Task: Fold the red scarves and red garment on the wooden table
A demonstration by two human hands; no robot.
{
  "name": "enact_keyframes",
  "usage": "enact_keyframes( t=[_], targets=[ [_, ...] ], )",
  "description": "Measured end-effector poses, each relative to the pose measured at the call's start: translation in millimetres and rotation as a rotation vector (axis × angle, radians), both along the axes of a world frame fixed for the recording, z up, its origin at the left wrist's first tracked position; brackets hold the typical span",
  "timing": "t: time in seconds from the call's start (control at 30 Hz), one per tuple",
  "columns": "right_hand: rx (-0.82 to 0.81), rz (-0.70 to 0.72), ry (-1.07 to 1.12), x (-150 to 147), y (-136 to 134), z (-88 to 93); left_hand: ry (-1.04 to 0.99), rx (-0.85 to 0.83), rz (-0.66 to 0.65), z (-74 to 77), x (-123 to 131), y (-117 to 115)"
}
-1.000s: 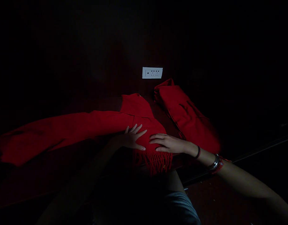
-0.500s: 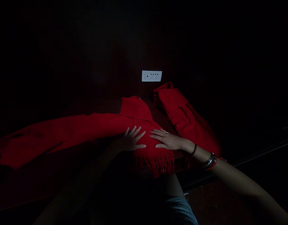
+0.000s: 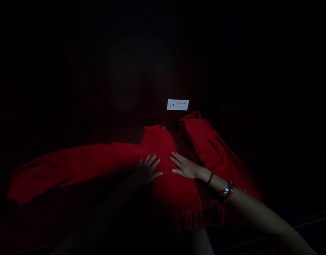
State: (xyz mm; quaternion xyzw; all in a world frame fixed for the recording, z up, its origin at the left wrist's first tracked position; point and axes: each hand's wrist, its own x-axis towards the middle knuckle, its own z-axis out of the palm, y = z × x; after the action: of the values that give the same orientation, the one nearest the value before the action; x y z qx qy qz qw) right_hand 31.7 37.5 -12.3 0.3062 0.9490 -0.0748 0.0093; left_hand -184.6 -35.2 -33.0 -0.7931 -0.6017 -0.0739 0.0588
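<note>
A long red scarf [image 3: 80, 164] with a fringed end lies across a dark surface, stretching far to the left and bending toward me at the middle. My left hand [image 3: 147, 170] rests flat on it with fingers spread. My right hand [image 3: 184, 165], with bracelets on the wrist, also lies flat on the scarf just right of the left hand, fingers stretched out. The fringe [image 3: 188, 214] hangs near the front edge below both hands. A second red scarf [image 3: 213, 148], folded, lies to the right, behind my right forearm.
A white wall socket plate [image 3: 178, 105] sits on the dark wall behind the scarves. The room is very dark, and the surface edges are hard to make out.
Both hands have slid away from me, up the scarf from the fringed end toward the bend. The camera view has tilted, so everything sits lower in the picture.
</note>
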Motion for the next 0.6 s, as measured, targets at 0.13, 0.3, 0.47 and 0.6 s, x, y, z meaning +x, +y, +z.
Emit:
enact_keyframes(
  t=[0.13,0.3,0.47,0.6],
  targets=[
    [-0.09,-0.042,-0.103,8,3,2.9,-0.027,-0.03,0.027,-2.9,-3,-2],
    [-0.022,-0.061,0.129,2,16,19.3,-0.128,0.092,0.085,8.3,0,9],
    [-0.06,-0.472,0.228,-13,37,22.7,-0.347,-0.026,0.348,23.9,1,43],
    [-0.156,-0.517,0.246,-16,45,16.5,-0.428,-0.161,0.45,22.8,3,56]
  ],
)
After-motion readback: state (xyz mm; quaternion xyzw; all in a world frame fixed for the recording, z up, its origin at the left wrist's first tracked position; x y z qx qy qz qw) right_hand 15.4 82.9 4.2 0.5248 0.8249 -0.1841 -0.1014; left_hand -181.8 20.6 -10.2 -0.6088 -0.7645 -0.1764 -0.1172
